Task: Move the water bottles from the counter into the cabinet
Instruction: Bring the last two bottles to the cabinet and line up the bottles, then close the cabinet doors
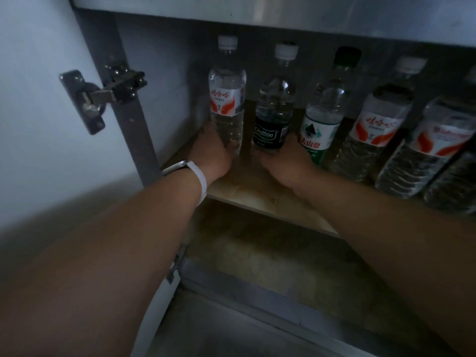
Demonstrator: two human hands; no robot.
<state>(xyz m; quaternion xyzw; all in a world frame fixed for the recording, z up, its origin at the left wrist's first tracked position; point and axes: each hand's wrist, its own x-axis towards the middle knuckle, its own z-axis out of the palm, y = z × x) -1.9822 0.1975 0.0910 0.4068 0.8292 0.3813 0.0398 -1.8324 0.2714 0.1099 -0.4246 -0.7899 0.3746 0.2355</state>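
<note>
Reaching from the bottom of the frame, two bare forearms are stretching forward into the dim grey cabinet (134, 119). On the left wrist, a white wristband (199, 180) is showing just left of the centre. Below the arms, in the lower middle, the dark lower floor of the cabinet is lying in shadow, and above it the pale wooden shelf (257, 194) is crossing the centre of the frame.

The left hand (212, 150) is wrapping its fingers around the lower part of a clear plastic bottle with a white cap and a white and red label (227, 99), which is standing upright on the shelf. The right hand (286, 157) is closing around the base of a clear plastic bottle with a white cap and a black label (273, 109), just beside the first one, also upright.

To the right of them, a clear bottle with a dark cap and a green and white label (323, 117) is standing, touching the right hand. Further right, two more clear bottles with white and red labels (373, 124) are standing in the row.

At the upper left, a metal hinge (103, 96) is joining the white open door (38, 99) to the cabinet frame.
</note>
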